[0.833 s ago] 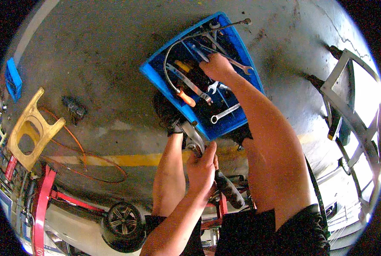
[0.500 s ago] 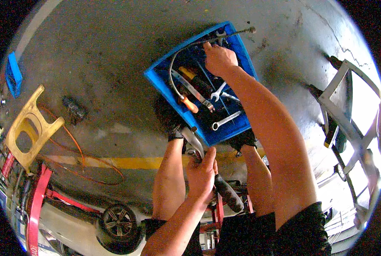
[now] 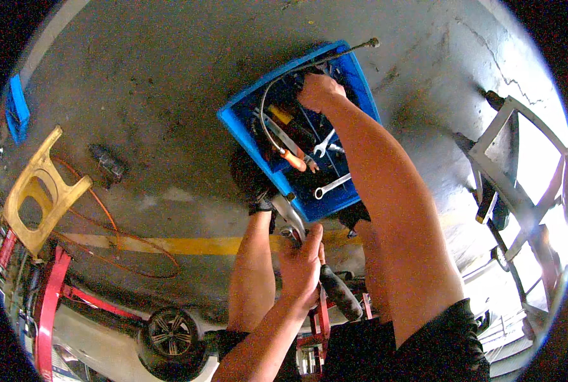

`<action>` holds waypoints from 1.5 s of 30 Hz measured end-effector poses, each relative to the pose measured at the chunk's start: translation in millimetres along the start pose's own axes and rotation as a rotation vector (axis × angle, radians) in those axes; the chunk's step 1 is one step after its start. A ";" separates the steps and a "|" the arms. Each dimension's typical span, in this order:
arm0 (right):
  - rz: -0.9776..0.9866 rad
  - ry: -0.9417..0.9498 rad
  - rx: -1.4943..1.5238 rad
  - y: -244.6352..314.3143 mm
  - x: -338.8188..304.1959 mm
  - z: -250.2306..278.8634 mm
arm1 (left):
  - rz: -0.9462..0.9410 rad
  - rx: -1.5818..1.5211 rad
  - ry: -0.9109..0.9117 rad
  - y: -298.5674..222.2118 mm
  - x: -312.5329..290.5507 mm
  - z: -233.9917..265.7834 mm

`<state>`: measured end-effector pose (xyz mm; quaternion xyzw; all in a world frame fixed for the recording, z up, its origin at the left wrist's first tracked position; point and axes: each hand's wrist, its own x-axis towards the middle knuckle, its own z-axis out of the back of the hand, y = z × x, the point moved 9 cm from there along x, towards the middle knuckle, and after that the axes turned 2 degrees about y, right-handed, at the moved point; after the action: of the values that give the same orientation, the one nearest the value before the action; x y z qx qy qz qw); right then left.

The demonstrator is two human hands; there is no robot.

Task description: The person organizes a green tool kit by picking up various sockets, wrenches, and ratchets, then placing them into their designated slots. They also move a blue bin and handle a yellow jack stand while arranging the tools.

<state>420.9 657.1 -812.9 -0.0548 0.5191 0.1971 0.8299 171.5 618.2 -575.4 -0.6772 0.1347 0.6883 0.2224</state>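
A blue tool bin [image 3: 249, 144] lies in front of me with several tools in it. My right hand [image 3: 322, 92] reaches into its far part, fingers curled and pointing down; what they grip, if anything, is hidden. Nearer lie an open-ended wrench [image 3: 323, 145], a ring-ended wrench [image 3: 332, 186] and a yellow-and-black handle [image 3: 281, 114]. A thin curved cable tool with an orange handle [image 3: 293, 160] arches across the bin and past its far rim. My left hand [image 3: 300, 264], by the near corner, is closed around a metal tool with a black grip [image 3: 340, 294].
On the left stand a yellow stool [image 3: 26, 223] and a red lift arm [image 3: 51, 305], with a white car's wheel [image 3: 171, 334] below. An orange hose [image 3: 109, 213] loops over the floor near a dark object [image 3: 109, 163]. A grey metal frame [image 3: 519, 159] stands at right.
My right hand has shifted slightly nearer and deeper into the bin, its fingers now more hidden. The orange-handled tool has moved a little to the right. My left hand keeps its hold.
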 end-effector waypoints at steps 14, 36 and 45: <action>0.146 0.492 1.192 -42.3 -180.8 -34.1 | -0.084 -0.104 0.074 -35.0 -3.2 -12.5; 0.361 -0.044 0.713 -12.7 -346.9 -8.3 | 0.012 0.198 0.209 -16.3 8.0 -5.6; 0.330 -0.383 0.812 -81.5 -371.8 0.8 | 0.014 0.251 0.102 -14.7 2.4 -10.2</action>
<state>310.3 482.2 -493.4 0.3945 0.3935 0.1140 0.8225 187.6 626.3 -576.5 -0.6772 0.2354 0.6323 0.2936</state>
